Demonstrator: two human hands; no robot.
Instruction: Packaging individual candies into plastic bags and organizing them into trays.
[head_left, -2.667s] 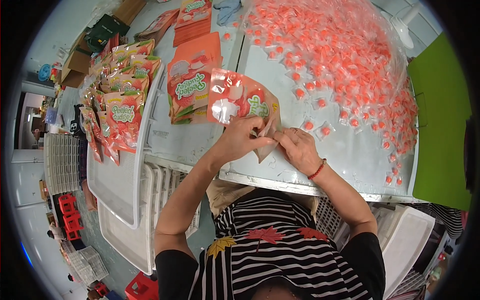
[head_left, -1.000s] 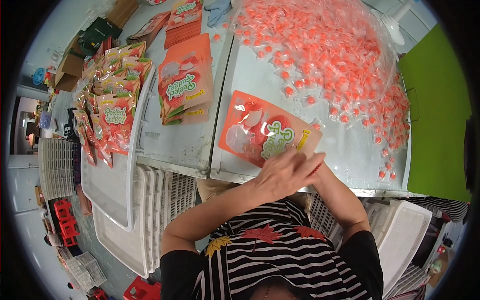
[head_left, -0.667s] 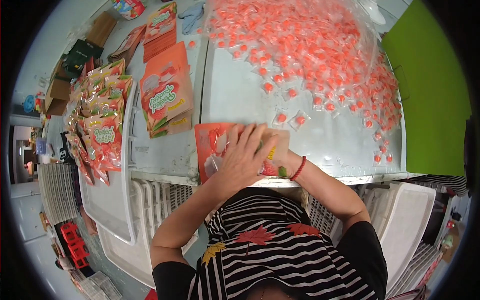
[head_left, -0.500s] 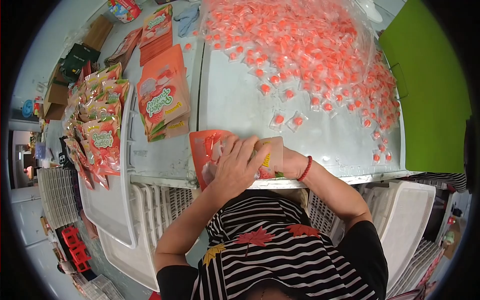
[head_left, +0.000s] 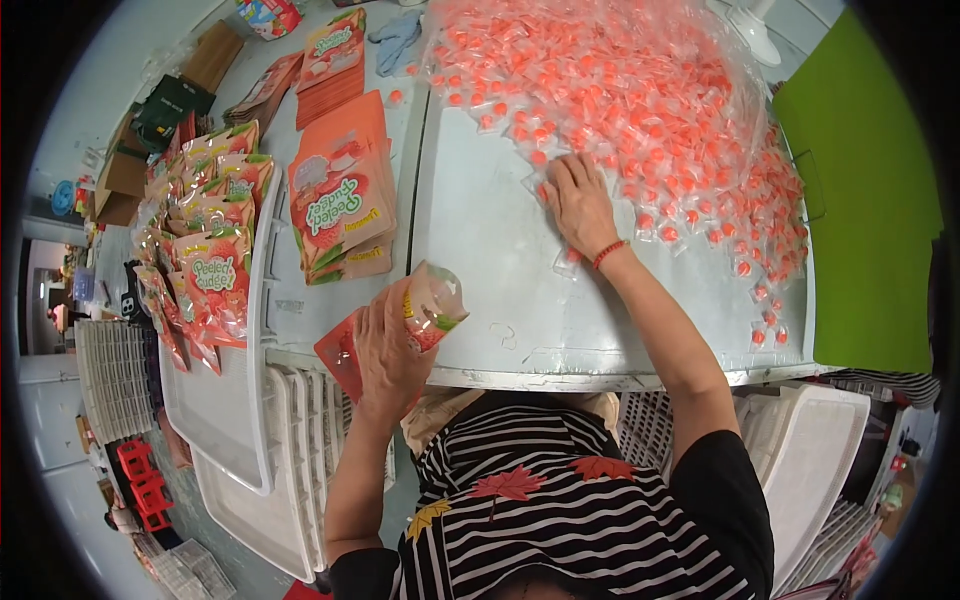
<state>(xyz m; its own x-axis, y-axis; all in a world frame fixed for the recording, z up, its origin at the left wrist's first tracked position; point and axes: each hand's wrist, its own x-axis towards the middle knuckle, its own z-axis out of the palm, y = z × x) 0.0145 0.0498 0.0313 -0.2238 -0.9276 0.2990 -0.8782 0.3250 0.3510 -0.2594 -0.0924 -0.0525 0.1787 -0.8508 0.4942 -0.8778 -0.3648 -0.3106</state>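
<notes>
My left hand (head_left: 388,345) is wrapped round a pink-red candy pouch (head_left: 345,352) near the table's front edge. The pouch is tilted, and its clear-sided mouth (head_left: 440,295) gapes toward the right. Farther forward, my right hand (head_left: 582,205), with a red bracelet at the wrist, is at the near edge of a large heap of wrapped pink candies (head_left: 640,90). Its fingers curl down over some wrapped candies, mostly hidden beneath them. One wrapped candy (head_left: 568,262) shows beside the heel of this hand.
Flat pouches (head_left: 335,195) lie stacked left of the table seam, with another stack (head_left: 332,60) behind. Filled pouches (head_left: 210,280) crowd a white tray (head_left: 262,420) at the left. A green panel (head_left: 870,200) stands at the right. White crates (head_left: 800,470) sit below the table.
My right hand has left the pouch and moved forward to the candies. My left hand has shifted left with the pouch, which is now tilted with its mouth spread.
</notes>
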